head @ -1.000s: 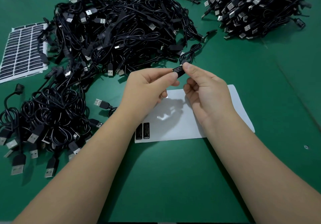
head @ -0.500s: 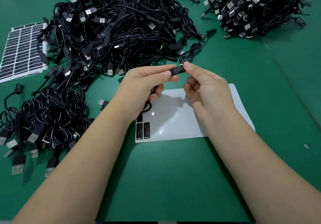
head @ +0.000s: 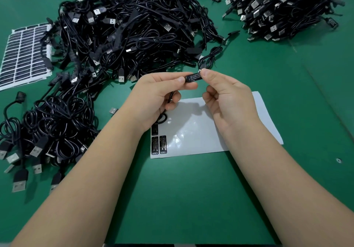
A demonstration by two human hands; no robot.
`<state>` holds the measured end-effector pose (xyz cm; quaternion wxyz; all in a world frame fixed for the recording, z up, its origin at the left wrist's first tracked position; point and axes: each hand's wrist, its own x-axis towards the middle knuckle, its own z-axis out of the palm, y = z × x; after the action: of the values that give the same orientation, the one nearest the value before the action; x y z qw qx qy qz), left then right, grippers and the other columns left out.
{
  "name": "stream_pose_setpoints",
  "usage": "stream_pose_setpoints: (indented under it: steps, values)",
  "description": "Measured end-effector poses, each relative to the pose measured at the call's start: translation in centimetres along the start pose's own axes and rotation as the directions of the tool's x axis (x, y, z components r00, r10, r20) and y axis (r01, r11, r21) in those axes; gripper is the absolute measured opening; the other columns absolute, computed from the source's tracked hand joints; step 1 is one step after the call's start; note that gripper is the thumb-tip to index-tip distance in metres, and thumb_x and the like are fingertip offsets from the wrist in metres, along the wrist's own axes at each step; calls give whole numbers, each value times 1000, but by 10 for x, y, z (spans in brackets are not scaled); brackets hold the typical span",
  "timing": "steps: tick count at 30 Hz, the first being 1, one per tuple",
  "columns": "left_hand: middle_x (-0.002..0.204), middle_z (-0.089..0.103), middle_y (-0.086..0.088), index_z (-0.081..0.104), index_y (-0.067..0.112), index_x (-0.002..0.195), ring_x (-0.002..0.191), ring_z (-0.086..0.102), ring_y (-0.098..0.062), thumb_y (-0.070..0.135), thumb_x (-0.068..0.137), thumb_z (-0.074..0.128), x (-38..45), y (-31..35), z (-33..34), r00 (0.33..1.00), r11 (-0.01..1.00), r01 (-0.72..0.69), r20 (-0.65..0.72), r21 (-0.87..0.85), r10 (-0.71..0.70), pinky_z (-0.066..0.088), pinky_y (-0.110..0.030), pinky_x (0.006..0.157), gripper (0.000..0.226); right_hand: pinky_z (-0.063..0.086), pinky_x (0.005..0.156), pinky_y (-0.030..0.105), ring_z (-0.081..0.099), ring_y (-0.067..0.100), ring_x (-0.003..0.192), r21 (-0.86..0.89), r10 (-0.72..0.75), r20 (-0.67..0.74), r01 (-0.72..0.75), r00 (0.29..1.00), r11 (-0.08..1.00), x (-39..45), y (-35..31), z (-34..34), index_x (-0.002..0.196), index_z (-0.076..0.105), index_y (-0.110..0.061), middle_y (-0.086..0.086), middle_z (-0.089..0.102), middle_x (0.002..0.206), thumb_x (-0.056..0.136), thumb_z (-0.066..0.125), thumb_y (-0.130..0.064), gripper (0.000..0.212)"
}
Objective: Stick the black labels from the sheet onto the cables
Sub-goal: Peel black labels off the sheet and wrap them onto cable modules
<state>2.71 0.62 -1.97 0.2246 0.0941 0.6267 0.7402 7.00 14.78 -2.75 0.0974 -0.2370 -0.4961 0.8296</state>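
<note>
**Both hands on one labelled controller block, over the near-empty sheet**

Right, hands first. My left hand [head: 159, 95] pinches the left end of a small black controller block [head: 193, 77] between thumb and forefinger, other fingers curled under, with the cable [head: 169, 98] running down through the palm. My right hand [head: 228, 97] pinches the block's right end with thumb and forefinger tip, remaining fingers loosely curled and holding nothing else. The block sits roughly level between the two hands, raised above the table. A black label [head: 195, 76] with white print reading "LED CONTROLLER" faces up on it; I can't tell whether it is fully pressed down.

From the block's right end the thin cable loops away [head: 209, 58] toward the far side, onto the green mat [head: 182, 198].

Directly under the hands lies the white backing sheet [head: 193, 131], glossy and mostly stripped. Three black labels remain at its near-left corner: two side by side [head: 159, 144] and one just above [head: 154, 129], partly hidden by my left wrist.

Left of the sheet, a heap of black USB cables [head: 57, 124], plugs fanned toward me. Beyond the hands, a bigger tangled pile [head: 130, 36]. Far right, a third pile [head: 283, 5] with plugs mostly pointing left. At the far left edge, a full sheet of black labels [head: 23, 55] in rows, its right side overlapped by cables.
</note>
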Motion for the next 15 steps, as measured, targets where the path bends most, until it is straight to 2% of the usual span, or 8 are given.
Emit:
stream_pose_setpoints:
  steps: [15]
  values:
    - [85, 75, -5, 75, 15, 93, 52, 44, -7, 3, 93, 54, -1, 0, 3, 1000, 1000, -8, -18, 25, 9, 31, -18, 46, 24, 46, 58, 17, 46, 2, 48, 0, -34, -60, 34, 998, 999, -4, 1, 4, 67, 74, -18, -10, 51, 49, 78, 78, -15, 12]
